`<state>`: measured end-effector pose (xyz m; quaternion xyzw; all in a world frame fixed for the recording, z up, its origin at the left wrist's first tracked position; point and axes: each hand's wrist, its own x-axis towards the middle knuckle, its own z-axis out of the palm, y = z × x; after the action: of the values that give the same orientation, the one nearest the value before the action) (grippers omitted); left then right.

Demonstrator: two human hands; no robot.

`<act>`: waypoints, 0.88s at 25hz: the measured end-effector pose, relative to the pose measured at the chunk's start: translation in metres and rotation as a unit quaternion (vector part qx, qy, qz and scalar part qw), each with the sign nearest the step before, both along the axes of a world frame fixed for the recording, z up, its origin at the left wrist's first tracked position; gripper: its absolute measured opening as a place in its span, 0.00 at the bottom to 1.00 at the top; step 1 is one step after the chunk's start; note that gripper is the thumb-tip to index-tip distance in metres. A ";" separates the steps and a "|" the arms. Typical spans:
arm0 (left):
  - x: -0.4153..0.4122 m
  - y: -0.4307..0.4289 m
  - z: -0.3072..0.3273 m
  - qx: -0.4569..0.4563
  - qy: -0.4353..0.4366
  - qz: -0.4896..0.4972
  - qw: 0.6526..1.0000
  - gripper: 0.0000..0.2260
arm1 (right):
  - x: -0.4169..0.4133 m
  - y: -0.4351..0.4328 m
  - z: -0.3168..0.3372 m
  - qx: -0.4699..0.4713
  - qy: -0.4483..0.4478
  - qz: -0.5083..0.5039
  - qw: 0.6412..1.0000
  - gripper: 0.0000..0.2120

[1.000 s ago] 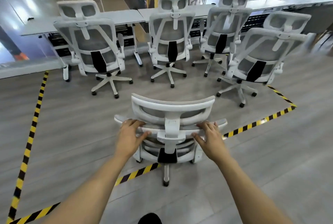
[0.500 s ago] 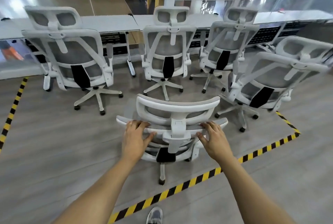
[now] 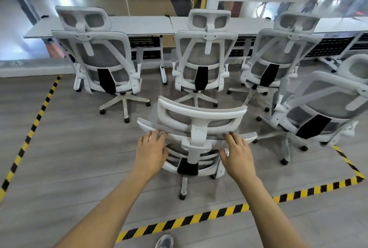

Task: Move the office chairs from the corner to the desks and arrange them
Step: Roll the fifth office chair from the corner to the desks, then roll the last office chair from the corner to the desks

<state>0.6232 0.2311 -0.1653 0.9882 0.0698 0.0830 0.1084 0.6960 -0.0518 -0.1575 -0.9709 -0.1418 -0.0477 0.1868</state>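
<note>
A white office chair with grey mesh stands right in front of me, its back towards me. My left hand holds the left part of its backrest rim, fingers over the top edge and thumb spread below. My right hand holds the right part of the rim the same way. Three matching chairs stand in a row facing the long white desks. Another chair stands turned at an angle on the right, close to the one I hold.
Yellow-black floor tape marks a box around the chairs, with one strip on the left. Glass partitions rise behind the desks. My shoe shows at the bottom edge. Open grey floor lies to the left.
I have walked forward with the chair rolling ahead of me. It has crossed the near tape line and come closer to the row at the desks. Both hands stayed on its backrest.
</note>
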 end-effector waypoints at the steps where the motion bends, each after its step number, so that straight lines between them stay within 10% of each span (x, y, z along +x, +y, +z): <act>1: -0.012 -0.005 0.007 0.000 -0.010 0.014 1.000 0.21 | -0.006 0.004 0.005 0.017 -0.018 0.023 0.999 0.24; 12: -0.259 -0.051 0.056 0.056 -0.013 0.321 0.945 0.19 | -0.149 0.099 0.033 0.023 -0.021 0.383 0.923 0.24; 22: -0.573 -0.081 0.085 0.067 -0.045 0.608 0.790 0.23 | -0.426 0.206 0.063 0.026 -0.031 0.660 0.750 0.25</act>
<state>0.0503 0.1500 -0.0807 0.7415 0.6456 0.1803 -0.0284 0.2696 0.1540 -0.0949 -0.6282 -0.7520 0.0539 0.1925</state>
